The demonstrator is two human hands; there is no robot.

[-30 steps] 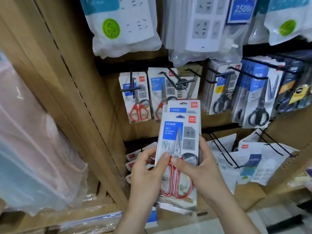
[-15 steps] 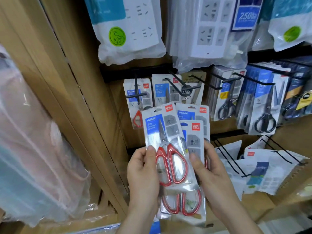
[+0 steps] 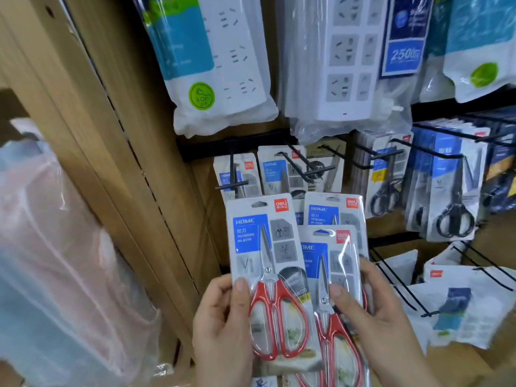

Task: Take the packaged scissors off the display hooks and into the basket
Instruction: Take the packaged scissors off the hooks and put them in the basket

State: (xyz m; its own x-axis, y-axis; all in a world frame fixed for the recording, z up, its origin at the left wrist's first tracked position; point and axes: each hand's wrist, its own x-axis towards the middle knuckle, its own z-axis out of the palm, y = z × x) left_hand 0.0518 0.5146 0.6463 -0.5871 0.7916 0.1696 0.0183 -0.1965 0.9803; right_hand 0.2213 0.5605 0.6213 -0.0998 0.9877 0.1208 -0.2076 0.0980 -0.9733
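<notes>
My left hand (image 3: 223,325) holds one pack of red-handled scissors (image 3: 268,275) upright by its lower left edge. My right hand (image 3: 371,311) grips two more red-handled packs (image 3: 332,263), one stacked behind the other. All three packs are off the hooks, in front of the display. On the black hooks (image 3: 234,174) behind still hang two packs of the same kind (image 3: 275,169). Black-handled scissors packs (image 3: 452,196) hang further right. No basket is in view.
Bagged white power strips (image 3: 223,65) hang above the scissors. A wooden upright (image 3: 117,141) borders the display on the left, with clear plastic-wrapped goods (image 3: 55,261) beside it. White flat packs (image 3: 469,297) sit on lower hooks at the right.
The stack held together has been split: my left hand drew the front pack off to the left and straightened it, while my right hand kept the other two.
</notes>
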